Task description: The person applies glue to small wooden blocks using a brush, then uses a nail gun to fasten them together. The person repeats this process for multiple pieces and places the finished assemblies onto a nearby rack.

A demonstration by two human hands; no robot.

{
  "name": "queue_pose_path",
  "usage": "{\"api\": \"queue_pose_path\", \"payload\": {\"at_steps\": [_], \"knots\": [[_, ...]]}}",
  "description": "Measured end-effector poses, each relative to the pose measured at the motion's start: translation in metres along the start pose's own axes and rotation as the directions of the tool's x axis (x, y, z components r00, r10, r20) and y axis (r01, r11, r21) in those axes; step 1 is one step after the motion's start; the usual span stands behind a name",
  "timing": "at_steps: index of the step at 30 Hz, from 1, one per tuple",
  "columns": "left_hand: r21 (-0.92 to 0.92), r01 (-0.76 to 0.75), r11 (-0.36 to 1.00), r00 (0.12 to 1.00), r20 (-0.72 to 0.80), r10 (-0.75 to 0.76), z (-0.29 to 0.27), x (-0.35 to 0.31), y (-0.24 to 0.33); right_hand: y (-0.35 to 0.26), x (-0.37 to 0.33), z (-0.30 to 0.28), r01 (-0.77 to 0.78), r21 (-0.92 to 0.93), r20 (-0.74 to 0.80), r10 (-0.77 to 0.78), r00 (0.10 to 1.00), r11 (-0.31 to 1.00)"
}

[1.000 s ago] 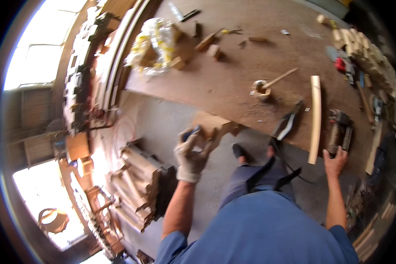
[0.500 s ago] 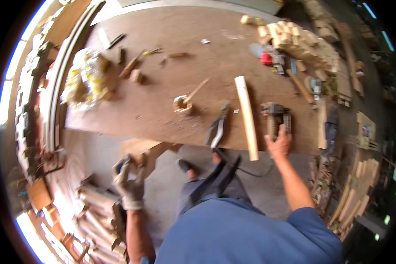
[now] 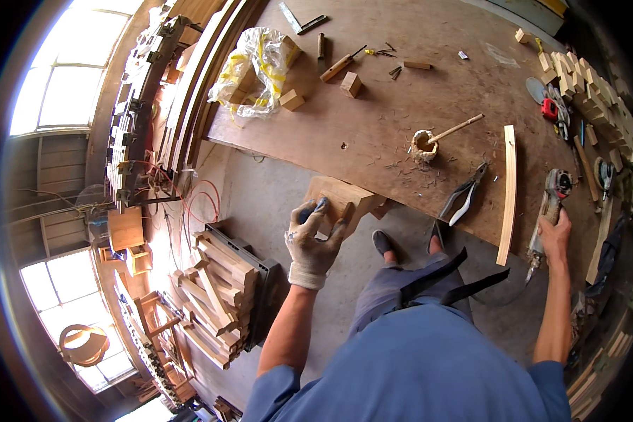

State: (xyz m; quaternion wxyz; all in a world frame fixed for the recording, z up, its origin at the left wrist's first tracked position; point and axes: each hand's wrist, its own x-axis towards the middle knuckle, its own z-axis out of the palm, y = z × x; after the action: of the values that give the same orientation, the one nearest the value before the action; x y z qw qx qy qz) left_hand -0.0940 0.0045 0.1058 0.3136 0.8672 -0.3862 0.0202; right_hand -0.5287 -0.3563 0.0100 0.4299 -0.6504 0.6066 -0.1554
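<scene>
My left hand (image 3: 309, 243), in a pale work glove with dark fingertips, grips the near side of a wooden workpiece (image 3: 344, 193). The piece is blocky and angled, at the table's front edge; the fingers hide part of it. My bare right hand (image 3: 555, 235) is wrapped round a hand-held air tool (image 3: 548, 207) with a round grey and red head and a hose fitting below. The tool's exact kind is unclear. Between the hands lie a narrow wooden strip (image 3: 508, 190) and dark-handled pliers (image 3: 465, 193). A crusted pot (image 3: 423, 146) stands behind, with a stick (image 3: 461, 126) leaning in it.
The brown table (image 3: 288, 141) bears a plastic bag (image 3: 257, 77), a chisel (image 3: 341, 65), small wood blocks (image 3: 352, 84) and a square (image 3: 302, 20). Cut blocks (image 3: 591, 84) are heaped at far right, near a red tape measure (image 3: 549, 107). Stacked timber (image 3: 218, 295) stands left on the floor.
My view has swung left, so the scene sits further right. The air tool has turned in my right hand's grasp and now points differently. My left hand stays at the workpiece.
</scene>
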Motion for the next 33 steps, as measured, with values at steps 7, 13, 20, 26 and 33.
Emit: {"api": "queue_pose_path", "payload": {"at_steps": [7,13,20,26,33], "knots": [[0.001,0.001,1.000,1.000,0.008,-0.001,0.000,0.001,0.001,-0.123,-0.076,0.022,-0.061,0.453,0.452,-0.170,0.876,0.889],[-0.015,0.010,1.000,1.000,0.009,-0.009,-0.001,0.000,0.002,-0.163,-0.120,0.100,0.227,0.213,0.595,-0.311,0.742,0.950],[-0.008,0.021,1.000,1.000,0.013,-0.020,0.000,0.000,0.001,-0.201,-0.132,0.138,0.791,0.277,0.466,-0.796,0.385,0.545],[-0.010,0.008,1.000,1.000,0.011,-0.008,-0.001,0.001,0.000,-0.219,-0.136,0.149,0.607,0.333,0.559,-0.669,0.490,0.722],[0.000,0.010,1.000,1.000,0.023,-0.010,-0.002,0.001,0.000,-0.219,-0.134,0.161,0.675,0.319,0.536,-0.714,0.450,0.665]]}}
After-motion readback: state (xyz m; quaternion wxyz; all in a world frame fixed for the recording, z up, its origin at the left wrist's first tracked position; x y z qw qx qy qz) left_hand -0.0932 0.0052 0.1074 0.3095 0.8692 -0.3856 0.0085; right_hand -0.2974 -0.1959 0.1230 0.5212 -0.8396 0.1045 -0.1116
